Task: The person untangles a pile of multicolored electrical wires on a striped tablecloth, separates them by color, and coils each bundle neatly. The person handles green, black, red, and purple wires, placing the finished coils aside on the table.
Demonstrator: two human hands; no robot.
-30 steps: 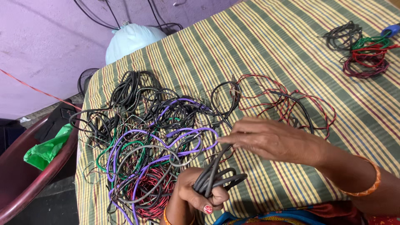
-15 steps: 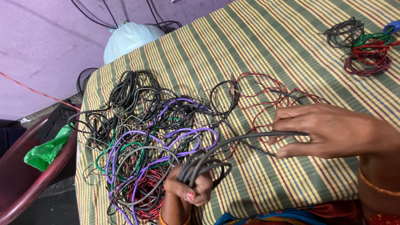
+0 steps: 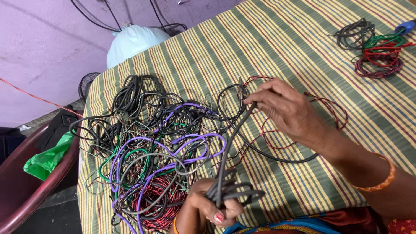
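– What can't you make out here?

– The left hand [image 3: 207,209] is cut off at the wrist by the bottom edge, and its palm is hidden behind the dark cable bundle [image 3: 229,190] it grips. The right forearm runs out at the lower right corner.

– And farther off?

– The blue tool [image 3: 406,27] is clipped by the right edge, so its kind stays unclear. The maroon tub [image 3: 26,190] is cut by the left edge. In the tangled wire pile [image 3: 151,143], single strands cannot be followed.
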